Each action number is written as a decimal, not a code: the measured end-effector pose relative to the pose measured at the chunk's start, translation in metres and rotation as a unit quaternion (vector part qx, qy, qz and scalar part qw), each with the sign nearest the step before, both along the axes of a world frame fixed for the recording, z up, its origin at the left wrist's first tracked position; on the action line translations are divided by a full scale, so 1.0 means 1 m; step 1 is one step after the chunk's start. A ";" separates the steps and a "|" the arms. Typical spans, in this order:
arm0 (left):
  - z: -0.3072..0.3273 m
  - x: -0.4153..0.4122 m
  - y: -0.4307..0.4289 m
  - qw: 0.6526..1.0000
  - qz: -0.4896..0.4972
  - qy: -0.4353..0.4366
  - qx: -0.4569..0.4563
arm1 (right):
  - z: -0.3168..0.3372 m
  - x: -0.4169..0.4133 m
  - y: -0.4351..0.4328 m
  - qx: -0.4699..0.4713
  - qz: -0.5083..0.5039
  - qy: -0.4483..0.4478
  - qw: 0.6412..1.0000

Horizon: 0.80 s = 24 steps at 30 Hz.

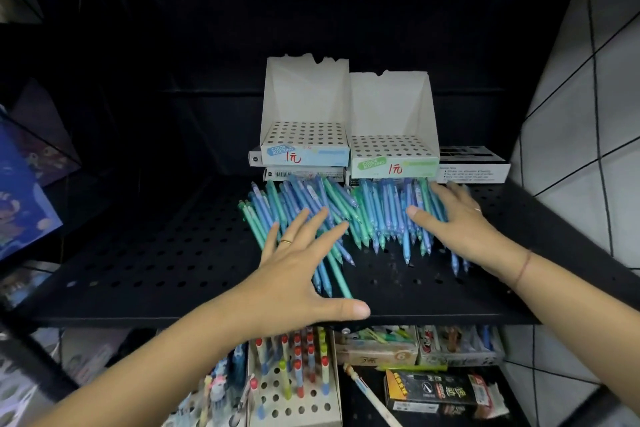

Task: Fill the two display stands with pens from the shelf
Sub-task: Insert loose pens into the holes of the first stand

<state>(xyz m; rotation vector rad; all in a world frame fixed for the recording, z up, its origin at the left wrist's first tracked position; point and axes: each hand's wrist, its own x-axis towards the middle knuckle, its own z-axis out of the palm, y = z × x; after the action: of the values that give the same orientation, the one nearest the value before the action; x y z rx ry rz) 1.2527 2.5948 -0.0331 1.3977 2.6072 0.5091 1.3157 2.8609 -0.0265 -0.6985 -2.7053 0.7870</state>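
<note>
Across the black perforated shelf [138, 253] nothing is loaded yet. At the back edge, the blue-labelled display stand [304, 97] and green-labelled display stand [391, 107] show every hole bare, so I'd say the whole job lies ahead. Pens [381, 218] lie heaped just in front, mid-shelf. Left hand [301, 274] is spread flat on the heap's left side, right hand [460, 222] flat on its right, fingers straight, gripping nothing.
</note>
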 end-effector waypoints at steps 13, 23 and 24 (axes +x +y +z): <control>0.004 -0.024 0.010 0.997 0.026 0.063 -0.025 | -0.003 0.001 -0.002 0.008 0.012 0.007 1.000; 0.008 -0.050 0.008 0.982 0.026 0.186 0.025 | -0.004 0.001 -0.003 0.024 0.010 0.004 1.000; 0.010 -0.052 0.007 0.980 0.029 0.191 0.037 | -0.004 0.002 -0.003 0.020 0.009 0.006 1.000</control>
<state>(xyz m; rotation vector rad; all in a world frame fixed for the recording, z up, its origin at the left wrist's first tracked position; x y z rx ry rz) 1.2006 2.6015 -0.0234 1.5848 2.9621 0.3771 1.3174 2.8578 -0.0301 -0.6576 -2.7121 0.7360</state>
